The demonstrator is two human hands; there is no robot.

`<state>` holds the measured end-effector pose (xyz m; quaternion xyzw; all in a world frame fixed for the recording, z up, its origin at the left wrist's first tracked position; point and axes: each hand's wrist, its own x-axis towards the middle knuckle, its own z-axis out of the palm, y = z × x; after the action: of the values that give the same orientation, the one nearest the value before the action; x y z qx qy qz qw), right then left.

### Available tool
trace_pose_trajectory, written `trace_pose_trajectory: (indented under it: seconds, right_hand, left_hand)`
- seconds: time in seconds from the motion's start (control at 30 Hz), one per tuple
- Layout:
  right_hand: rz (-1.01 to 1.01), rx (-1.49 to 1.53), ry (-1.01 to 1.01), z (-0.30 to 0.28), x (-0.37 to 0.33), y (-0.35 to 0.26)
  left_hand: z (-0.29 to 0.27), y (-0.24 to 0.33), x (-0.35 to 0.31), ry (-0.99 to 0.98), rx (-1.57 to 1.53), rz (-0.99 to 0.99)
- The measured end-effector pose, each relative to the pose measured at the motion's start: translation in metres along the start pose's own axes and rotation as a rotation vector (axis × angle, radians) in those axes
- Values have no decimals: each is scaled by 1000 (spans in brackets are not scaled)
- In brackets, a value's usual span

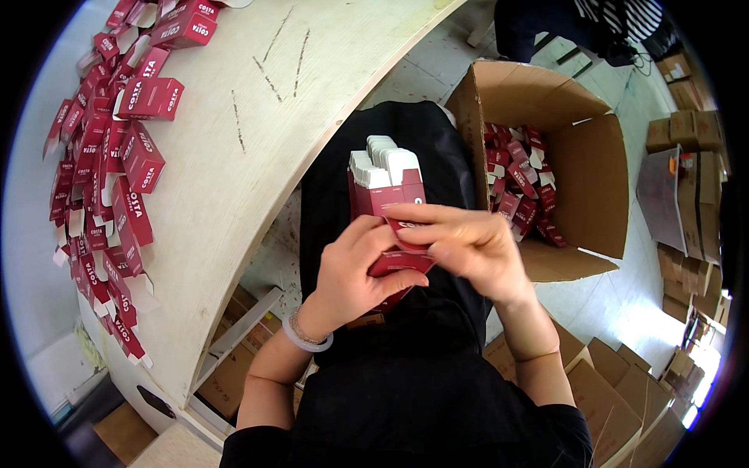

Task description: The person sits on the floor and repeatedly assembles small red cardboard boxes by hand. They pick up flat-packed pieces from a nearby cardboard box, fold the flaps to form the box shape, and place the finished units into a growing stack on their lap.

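Over my lap, my left hand (355, 269) grips a small red carton (402, 264), its thumb along the near side. My right hand (477, 248) is on the far, right part of the same carton, its fingers bent over the top and partly hiding it. Just beyond my hands, a bundle of flat red cartons (386, 191) with white end flaps stands on the black cloth (331, 156) over my lap. My fingers cover the bundle's lower part. A pale bangle and a chain circle my left wrist.
On the left, a pale curved table (257, 101) bears a long heap of folded red cartons (140, 156). At my right stands a large open cardboard box (597, 179) with more red cartons (523, 179) in it. Brown boxes (616, 382) lie lower right; a person (577, 23) is at the top.
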<state>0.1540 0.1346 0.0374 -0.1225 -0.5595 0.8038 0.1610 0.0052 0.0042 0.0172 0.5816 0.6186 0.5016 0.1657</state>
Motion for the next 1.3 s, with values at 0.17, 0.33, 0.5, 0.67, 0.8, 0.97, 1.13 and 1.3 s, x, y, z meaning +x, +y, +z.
trace_pose_trajectory:
  seconds: [0.17,0.33,0.5,0.67,0.8,0.97,1.13,1.3]
  right_hand:
    - [-162,-273,112,8,-3,3]
    - [-300,-445,84,3,2,5]
    - [-253,-458,190,11,1,9]
    - [-285,-454,90,8,2,12]
    - [-437,-638,27,10,-3,16]
    - [-100,-841,120,-33,-24,-11]
    - [-113,-1710,405,-92,-16,12]
    - [-199,-1227,213,-44,34,91]
  left_hand:
    - [4,-3,-10,72,-101,-87]
    - [10,-8,-9,74,-115,-58]
    - [17,-7,-14,43,-89,-147]
    - [21,-9,-14,106,-59,-166]
    - [27,3,-5,71,-43,-219]
    - [37,9,-1,-384,-303,-355]
    - [11,-36,-16,51,-327,-404]
    - [4,-50,-22,95,-243,-450]
